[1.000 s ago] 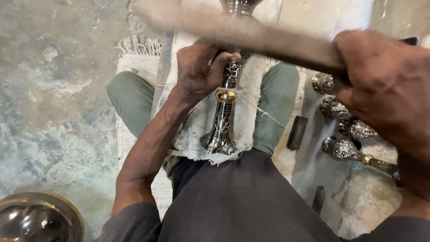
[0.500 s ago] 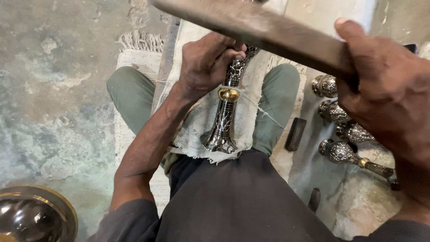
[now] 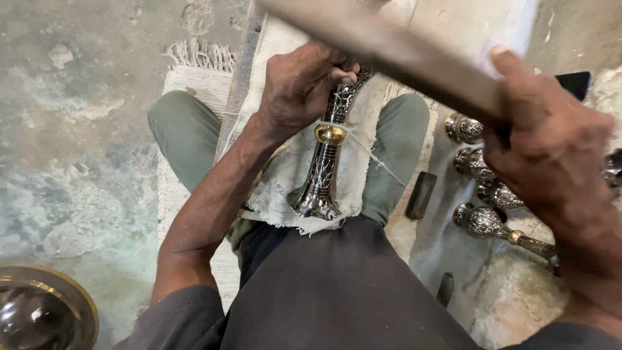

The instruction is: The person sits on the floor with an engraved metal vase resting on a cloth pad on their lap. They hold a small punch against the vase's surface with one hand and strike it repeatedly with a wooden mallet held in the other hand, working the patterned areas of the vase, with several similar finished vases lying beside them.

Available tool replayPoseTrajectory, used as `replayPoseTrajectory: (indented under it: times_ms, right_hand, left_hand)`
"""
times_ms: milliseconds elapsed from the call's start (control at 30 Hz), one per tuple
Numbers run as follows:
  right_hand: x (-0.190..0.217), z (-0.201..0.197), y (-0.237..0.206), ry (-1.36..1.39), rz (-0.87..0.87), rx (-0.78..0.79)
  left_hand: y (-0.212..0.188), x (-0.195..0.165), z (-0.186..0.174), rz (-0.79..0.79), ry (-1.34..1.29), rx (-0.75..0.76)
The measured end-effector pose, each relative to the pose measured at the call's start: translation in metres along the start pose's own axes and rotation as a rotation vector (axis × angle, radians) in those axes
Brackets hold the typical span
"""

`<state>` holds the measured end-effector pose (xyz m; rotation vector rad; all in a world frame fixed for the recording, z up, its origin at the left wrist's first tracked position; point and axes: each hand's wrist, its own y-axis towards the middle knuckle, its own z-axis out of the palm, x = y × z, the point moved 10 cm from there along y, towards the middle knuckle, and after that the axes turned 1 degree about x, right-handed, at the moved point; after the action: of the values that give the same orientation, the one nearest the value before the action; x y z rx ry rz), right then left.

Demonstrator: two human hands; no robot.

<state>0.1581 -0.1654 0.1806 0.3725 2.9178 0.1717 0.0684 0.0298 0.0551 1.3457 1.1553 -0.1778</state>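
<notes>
1. Metal bowl (image 3: pixel 39 317): a polished vessel with a brass-coloured rim, cut off by the lower left corner and set on the mottled concrete floor (image 3: pixel 71 162), well apart from the work.

2. Fringed mat (image 3: pixel 188 78): a pale woven mat spread beneath the seated person, whose green-trousered knees are drawn apart so that the lap serves as a bench.

3. White cloth (image 3: pixel 291 188): a frayed cloth draped over the lap between the knees, evidently as padding under the workpiece.

4. Left hand (image 3: pixel 301 87): closed tightly around the upper part of the engraved metal stem (image 3: pixel 322 172), with a finger pressed along it; the grip appears meant to steady the piece.

5. Engraved metal stem: a dark, silver-patterned piece with a brass collar at mid-length and a flared foot. It is laid lengthwise on the white cloth, foot toward the body, and a thin string is seen tied at the collar.

6. Wooden handle (image 3: pixel 389 48): a long, blurred wooden shaft, held raised across the top of the view above the stem. Its head is out of frame.

7. Dark block (image 3: pixel 421 194): a small tool laid on the mat just beside the right knee, within reach.

8. Finished stems (image 3: pixel 486 194): several similar ornate pieces laid side by side on the ground at right.

9. Right hand (image 3: pixel 551 162): clamped around the wooden handle, thumb laid along the shaft.
</notes>
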Motion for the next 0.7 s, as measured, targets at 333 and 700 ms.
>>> replayPoseTrajectory:
  times_ms: [333,700]
  right_hand:
    - [-0.002,-0.01,-0.01,-0.059,0.102,0.074]
    - [-0.011,-0.013,-0.021,0.144,0.172,-0.169]
  left_hand:
    - [0.002,0.0,-0.001,-0.015,-0.049,-0.033]
    - [0.011,-0.003,-0.008,-0.07,-0.19,-0.02]
